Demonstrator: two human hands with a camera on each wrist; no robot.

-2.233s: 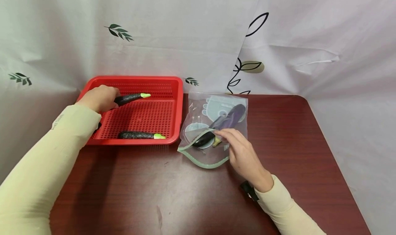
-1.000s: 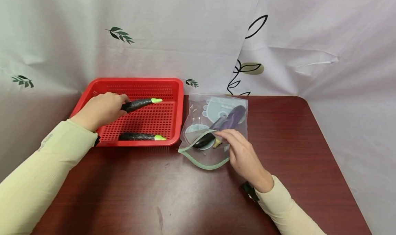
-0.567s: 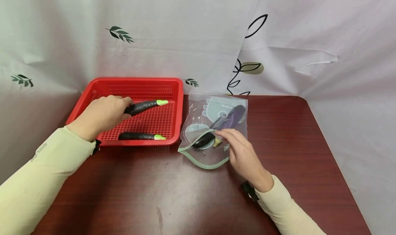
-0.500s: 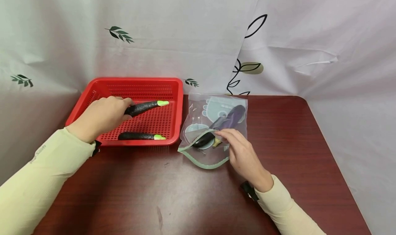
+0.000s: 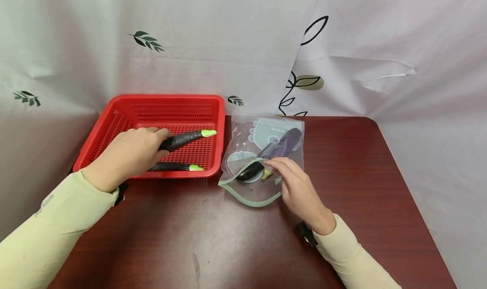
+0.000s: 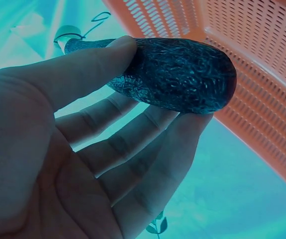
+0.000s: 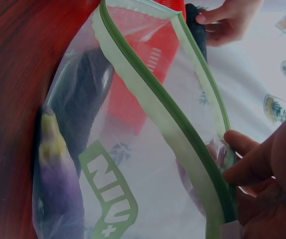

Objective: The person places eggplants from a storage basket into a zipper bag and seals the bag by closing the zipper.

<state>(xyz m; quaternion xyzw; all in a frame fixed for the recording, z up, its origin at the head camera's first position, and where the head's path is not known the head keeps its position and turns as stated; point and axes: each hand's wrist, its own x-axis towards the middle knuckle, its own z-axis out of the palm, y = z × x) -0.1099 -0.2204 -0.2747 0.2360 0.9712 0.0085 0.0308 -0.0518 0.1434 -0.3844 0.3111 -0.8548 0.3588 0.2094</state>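
Over the red basket [image 5: 218, 154], my left hand [image 5: 131, 154] grips a dark zucchini [image 5: 182, 141] with a bright green stem end. In the left wrist view, the thumb and fingertips pinch the zucchini [image 6: 187, 74] near its rounded end. A second zucchini [image 5: 171, 166] lies along the basket's front wall, partly hidden by that hand. My right hand [image 5: 302, 189] pinches the rim of a clear zip bag [image 5: 255, 202], whose mouth gapes toward me. Inside lie a purple eggplant [image 7: 60, 194] with a yellowish stem and a longer dark vegetable [image 7: 80, 89].
The basket and bag sit side by side toward the back of a reddish-brown wooden table [image 5: 213, 242]. A white curtain [image 5: 213, 39] with leaf prints hangs close behind them and on both sides. The table's right edge slopes away beyond the right arm.
My left hand has carried the zucchini from the basket's back left toward the right and nearer to me. My right hand and the bag have stayed in place.
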